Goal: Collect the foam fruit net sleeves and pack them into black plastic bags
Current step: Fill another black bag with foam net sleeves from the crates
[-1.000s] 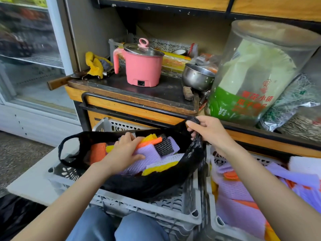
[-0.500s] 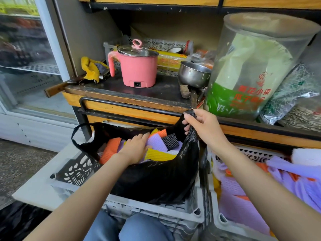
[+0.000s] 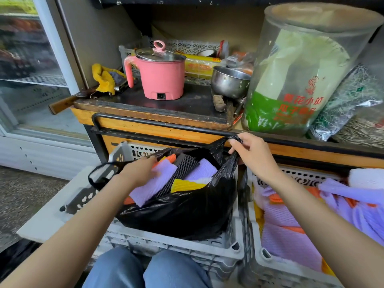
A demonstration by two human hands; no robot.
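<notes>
- Black plastic bag (image 3: 187, 213), one: I see it sitting open in the grey crate (image 3: 172, 244) by my knees.
- Foam sleeves (image 3: 199, 173) showing in its mouth: about three purple, one black, one yellow, orange ends; exact count unclear.
- My left hand (image 3: 137, 171): fingers spread flat, pressing down on a purple sleeve inside the bag.
- My right hand (image 3: 249, 150): fingers pinched closed around one bag handle, lifted at the counter edge.
- Second crate (image 3: 268, 265), right, touching the first: loose purple and orange sleeves, uncounted.
- Counter above: one pink pot (image 3: 160, 73), one steel bowl (image 3: 228, 82), one clear jar (image 3: 299, 75).
</notes>
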